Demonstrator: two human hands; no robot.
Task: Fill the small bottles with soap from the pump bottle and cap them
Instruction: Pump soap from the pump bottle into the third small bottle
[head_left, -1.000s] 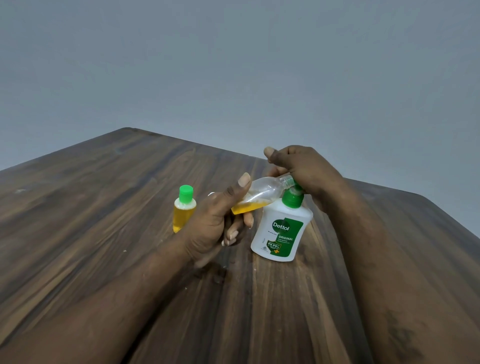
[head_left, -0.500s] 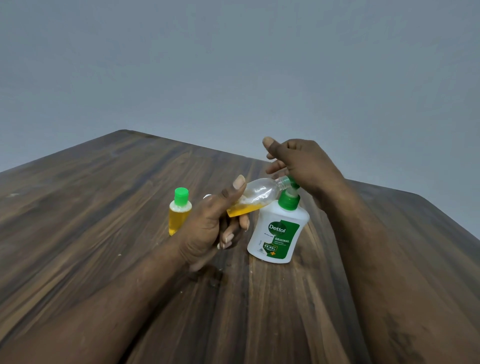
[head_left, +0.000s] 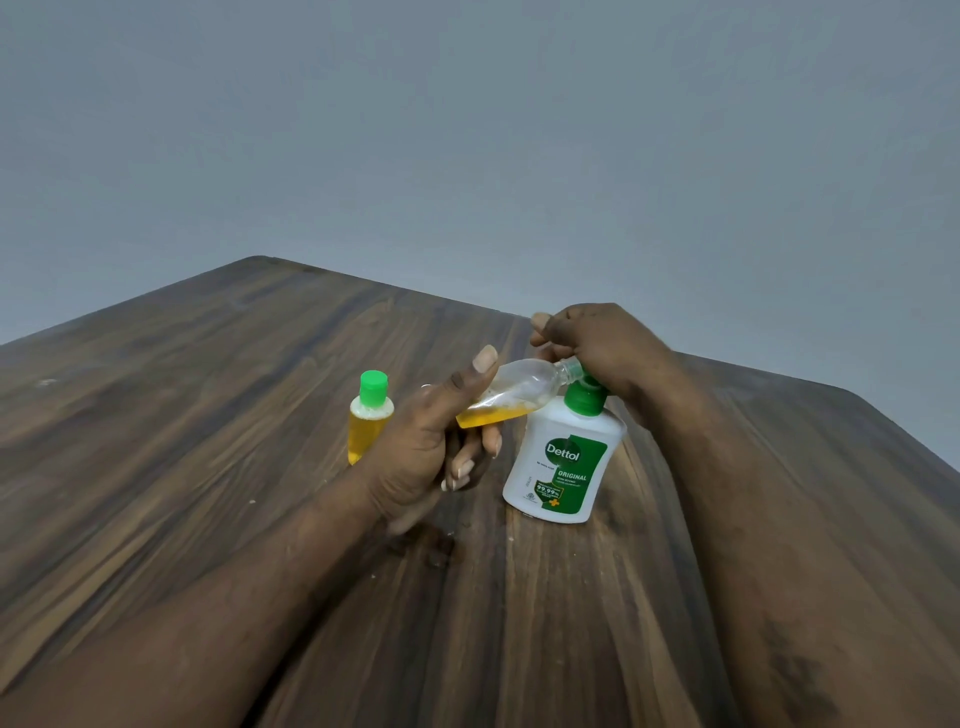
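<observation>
My left hand (head_left: 436, 447) grips a small clear bottle (head_left: 511, 397), tilted almost flat, its open mouth against the nozzle of the pump bottle (head_left: 563, 462). Orange soap lies along the small bottle's lower side. The white pump bottle with a green label and green collar stands on the table. My right hand (head_left: 597, 348) lies on top of its pump head, which is hidden under the palm, fingers curled over it. A second small bottle (head_left: 368, 423), full of yellow soap and capped in green, stands upright to the left of my left hand.
A dark wooden table (head_left: 208, 467) carries everything. Its far edge and right corner run close behind the bottles, with a plain grey wall beyond. A few small drops or crumbs lie on the wood in front of my left hand.
My right hand rose off the pump half a second ago and has come back down on it. The small bottle stays at the nozzle with slightly more soap in it.
</observation>
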